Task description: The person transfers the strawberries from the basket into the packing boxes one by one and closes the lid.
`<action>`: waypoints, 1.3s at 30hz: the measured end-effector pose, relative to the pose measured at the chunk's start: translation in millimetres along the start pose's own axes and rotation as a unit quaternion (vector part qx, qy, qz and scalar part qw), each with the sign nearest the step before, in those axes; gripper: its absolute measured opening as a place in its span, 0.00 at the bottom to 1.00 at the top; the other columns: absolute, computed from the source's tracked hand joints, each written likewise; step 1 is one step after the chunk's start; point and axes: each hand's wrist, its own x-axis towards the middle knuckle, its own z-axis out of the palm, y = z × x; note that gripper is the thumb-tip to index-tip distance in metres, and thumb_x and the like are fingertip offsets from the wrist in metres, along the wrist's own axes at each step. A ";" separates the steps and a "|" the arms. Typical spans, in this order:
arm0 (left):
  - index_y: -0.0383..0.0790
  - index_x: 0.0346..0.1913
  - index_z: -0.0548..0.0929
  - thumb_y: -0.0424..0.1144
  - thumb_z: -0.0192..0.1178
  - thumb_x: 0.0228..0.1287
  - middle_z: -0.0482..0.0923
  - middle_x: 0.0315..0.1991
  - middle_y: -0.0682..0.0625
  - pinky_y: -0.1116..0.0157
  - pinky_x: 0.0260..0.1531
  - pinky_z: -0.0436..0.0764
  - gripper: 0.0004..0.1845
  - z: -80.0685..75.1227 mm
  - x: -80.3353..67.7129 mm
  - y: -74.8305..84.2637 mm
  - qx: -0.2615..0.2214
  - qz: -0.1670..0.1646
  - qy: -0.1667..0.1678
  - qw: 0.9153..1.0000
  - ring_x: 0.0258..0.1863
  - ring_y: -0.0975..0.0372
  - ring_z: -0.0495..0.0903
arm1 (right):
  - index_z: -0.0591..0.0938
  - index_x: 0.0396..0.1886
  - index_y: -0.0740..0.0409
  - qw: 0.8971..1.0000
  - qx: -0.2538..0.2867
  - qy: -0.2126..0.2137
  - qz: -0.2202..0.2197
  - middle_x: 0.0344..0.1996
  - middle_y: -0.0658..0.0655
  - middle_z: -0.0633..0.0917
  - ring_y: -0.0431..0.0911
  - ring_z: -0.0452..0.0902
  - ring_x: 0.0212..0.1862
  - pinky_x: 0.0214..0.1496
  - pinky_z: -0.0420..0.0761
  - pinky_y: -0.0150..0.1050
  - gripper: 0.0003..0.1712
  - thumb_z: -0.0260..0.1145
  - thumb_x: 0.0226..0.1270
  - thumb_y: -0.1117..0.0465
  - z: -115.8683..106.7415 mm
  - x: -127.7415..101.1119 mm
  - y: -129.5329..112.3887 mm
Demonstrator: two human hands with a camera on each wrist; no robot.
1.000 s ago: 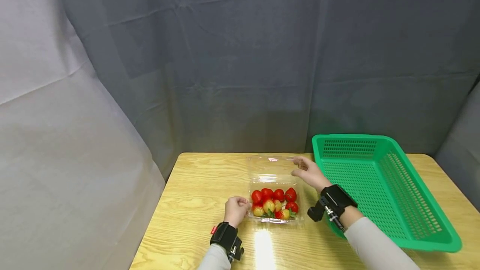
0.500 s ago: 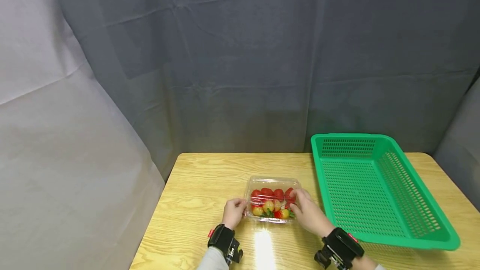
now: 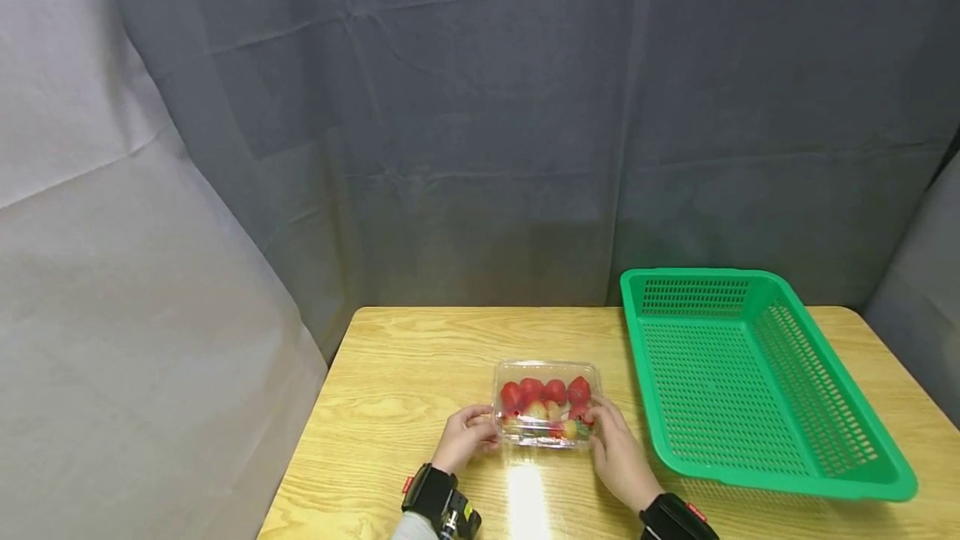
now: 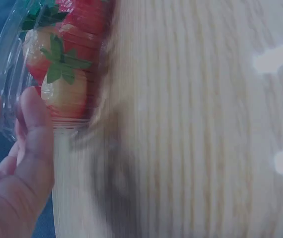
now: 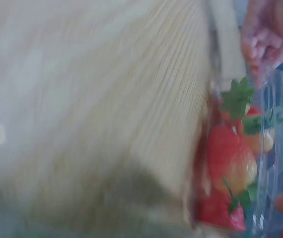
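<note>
Starting at the left, your left hand [image 3: 463, 437] is curling its fingers against the left end of the clear plastic box [image 3: 547, 403], thumb on top and fingers at the side, so that grip is pinching the box edge. The left wrist view is showing the same thing up close: a finger [image 4: 36, 130] is pressing on the clear rim right beside the fruit.

In the middle, the box is sitting on the wooden counter [image 3: 390, 390], near its front edge and between your two hands, with its lid lying down over the top. Inside, strawberries [image 3: 545, 392] are showing through the plastic, red ones toward the back and paler yellow ones toward you.

Next, your right hand [image 3: 618, 452] is holding the right end of the box, fingers bent around its near right corner, so that grip is pinching the box too. The right wrist view is blurred, but the fruit and clear wall are filling its right side.

Farther right, a green basket [image 3: 780, 473] is resting on the counter, just beside the box and not touching it.
</note>
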 end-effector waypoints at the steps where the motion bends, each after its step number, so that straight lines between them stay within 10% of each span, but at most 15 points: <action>1: 0.20 0.51 0.70 0.25 0.56 0.51 0.78 0.28 0.48 0.66 0.28 0.81 0.22 0.3 0.6 -0.3 -0.002 -0.001 -0.002 1.000 0.22 0.63 0.78 | 0.71 0.43 0.68 1.000 0.015 0.002 0.011 0.56 0.71 0.68 0.65 0.70 0.54 0.51 0.73 0.54 0.21 0.62 0.47 0.81 0.3 -0.8 0.4; 5: 0.20 0.49 0.70 0.24 0.57 0.51 0.79 0.28 0.48 0.65 0.28 0.81 0.20 2.6 2.3 -0.4 -0.011 -0.011 -0.004 1.000 0.22 0.63 0.79 | 0.61 0.57 0.74 0.982 0.127 -0.023 0.140 0.54 0.74 0.65 0.65 0.69 0.52 0.50 0.73 0.55 0.29 0.55 0.53 0.78 0.1 -1.7 3.4; 9: 0.19 0.46 0.70 0.22 0.56 0.50 0.78 0.28 0.47 0.65 0.29 0.81 0.17 5.7 -0.5 5.7 -0.020 -0.022 -0.003 1.000 0.22 0.63 0.78 | 0.58 0.58 0.78 0.910 0.281 -0.030 0.305 0.42 0.69 0.72 0.52 0.76 0.39 0.40 0.79 0.40 0.28 0.50 0.58 0.71 9.2 -0.8 24.4; 13: 0.18 0.44 0.71 0.22 0.55 0.51 0.78 0.28 0.46 0.66 0.29 0.81 0.15 8.0 -6.9 15.4 -0.021 -0.030 -0.004 0.999 0.22 0.63 0.78 | 0.61 0.52 0.78 0.848 0.388 -0.026 0.360 0.31 0.60 0.77 0.41 0.77 0.29 0.32 0.80 0.32 0.21 0.51 0.62 0.69 11.9 -2.1 38.4; 17: 0.20 0.43 0.73 0.22 0.56 0.50 0.79 0.27 0.47 0.68 0.27 0.81 0.15 4.3 -1.9 6.1 -0.018 -0.033 0.006 0.999 0.21 0.64 0.79 | 0.62 0.48 0.82 0.822 0.434 -0.039 0.367 0.28 0.60 0.79 0.43 0.79 0.29 0.36 0.80 0.33 0.16 0.50 0.64 0.73 -3.1 -2.4 19.3; 23: 0.20 0.41 0.74 0.22 0.57 0.48 0.80 0.26 0.46 0.68 0.25 0.81 0.14 1.3 3.4 -3.7 -0.020 -0.030 0.018 0.999 0.21 0.64 0.79 | 0.64 0.47 0.83 0.806 0.460 -0.036 0.371 0.27 0.58 0.79 0.41 0.79 0.29 0.35 0.80 0.31 0.15 0.51 0.64 0.74 -4.0 -4.4 16.9; 39: 0.19 0.42 0.74 0.22 0.58 0.50 0.81 0.28 0.45 0.66 0.27 0.81 0.15 1.5 0.4 -4.2 0.007 -0.018 0.018 1.000 0.21 0.63 0.79 | 0.60 0.51 0.79 0.805 0.458 -0.028 0.376 0.29 0.57 0.80 0.40 0.79 0.31 0.37 0.79 0.30 0.18 0.51 0.66 0.72 -2.5 -11.3 15.0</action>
